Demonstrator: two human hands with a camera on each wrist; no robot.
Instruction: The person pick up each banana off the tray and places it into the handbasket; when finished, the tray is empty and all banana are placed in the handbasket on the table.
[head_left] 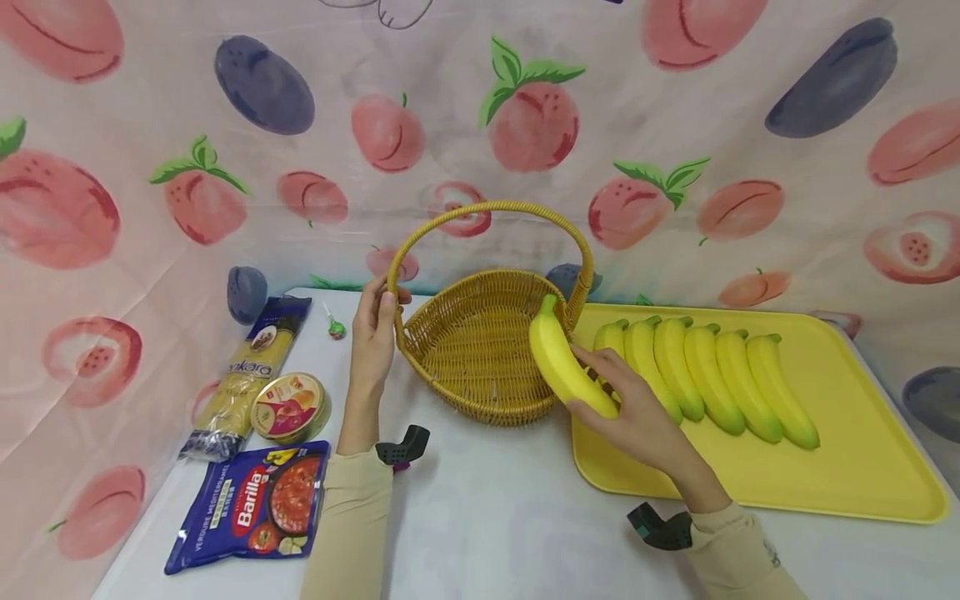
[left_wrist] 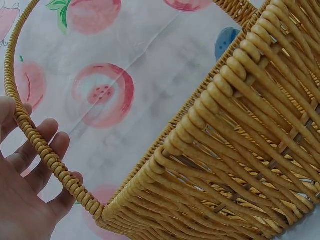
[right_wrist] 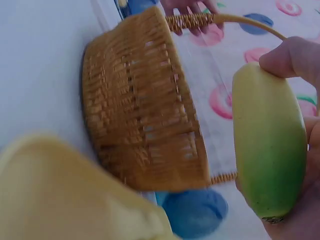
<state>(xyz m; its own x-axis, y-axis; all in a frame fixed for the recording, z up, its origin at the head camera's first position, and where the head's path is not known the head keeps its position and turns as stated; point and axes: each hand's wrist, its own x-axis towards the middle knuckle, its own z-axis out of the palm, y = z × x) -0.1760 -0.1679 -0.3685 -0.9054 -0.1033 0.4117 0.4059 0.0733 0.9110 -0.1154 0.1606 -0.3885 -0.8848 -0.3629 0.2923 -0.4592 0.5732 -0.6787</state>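
Banana sits gripped in the right hand, poised over the wicker basket's 3 o'clock rim. Left hand curls loosely round the handle at 9 o'clock.

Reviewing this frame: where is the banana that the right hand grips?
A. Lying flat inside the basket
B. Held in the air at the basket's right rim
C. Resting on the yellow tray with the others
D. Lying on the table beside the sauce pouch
B: the right hand grips the banana in the air at the right rim of the basket, off the yellow tray, while the left hand holds the basket's handle.
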